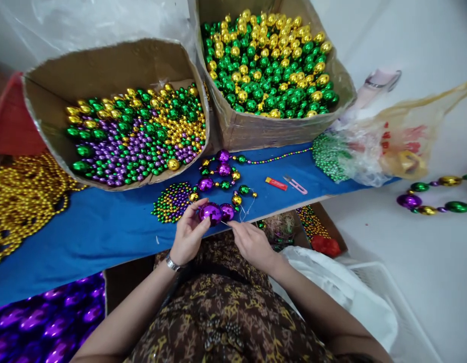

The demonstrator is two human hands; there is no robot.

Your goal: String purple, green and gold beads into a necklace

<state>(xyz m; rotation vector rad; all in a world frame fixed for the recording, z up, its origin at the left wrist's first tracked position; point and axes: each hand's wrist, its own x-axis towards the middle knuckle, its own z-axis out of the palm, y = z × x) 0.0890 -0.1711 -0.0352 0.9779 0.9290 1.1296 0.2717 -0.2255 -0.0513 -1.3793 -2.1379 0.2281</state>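
Head view: a large, glossy purple ball bead (210, 214) sits clasped in our left hand (187, 239); just beside it, our right hand (254, 246) pinches a slender pale piece (225, 223), thread or needle, we cannot tell. Beyond our hands, a purple, green and gold metallic bead strand (223, 170) lies on the blue-cloth-covered desk (116, 217). If our grip slipped, beads could probably roll over the near edge.

Left hand (188, 234): fingers (193, 208) curved, gripping | Right hand (253, 246): fingers pinched | Forearms (133, 300) angled inward
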